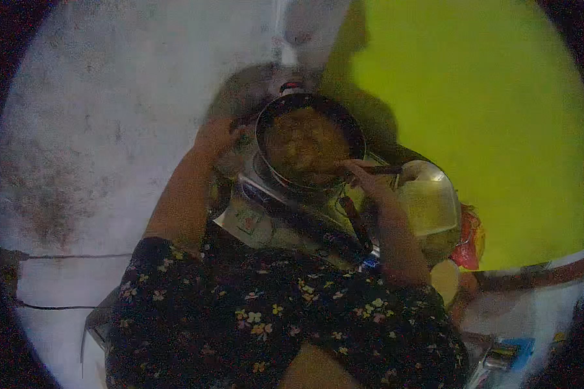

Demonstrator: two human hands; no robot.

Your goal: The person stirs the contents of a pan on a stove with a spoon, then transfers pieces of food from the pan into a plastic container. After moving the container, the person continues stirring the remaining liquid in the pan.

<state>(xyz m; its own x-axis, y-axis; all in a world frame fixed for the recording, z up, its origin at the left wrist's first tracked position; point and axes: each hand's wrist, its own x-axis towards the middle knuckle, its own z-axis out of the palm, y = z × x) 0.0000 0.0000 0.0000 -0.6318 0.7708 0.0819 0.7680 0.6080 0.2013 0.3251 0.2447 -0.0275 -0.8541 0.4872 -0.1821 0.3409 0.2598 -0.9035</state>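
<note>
A dark, deep frying pan [263, 139] sits on a stove, with brownish food [308, 139] inside it. My left hand [215, 137] is closed around the pan's handle [243, 121] on its left side. At the lower right rim, my right hand [365, 176] has its fingers closed on a cooking utensil with a dark handle [386, 170], which sticks out to the right. The utensil's head cannot be made out against the food. Dim light blurs the fingers and the pan's contents.
The stove's front [285, 217] lies below the pan, with another dark handle [355, 220] over it. A pale, shiny rounded vessel or lid [431, 201] stands right of my right hand, near a red and yellow packet [470, 240]. Grey [123, 117] and yellow-green [486, 117] walls rise behind.
</note>
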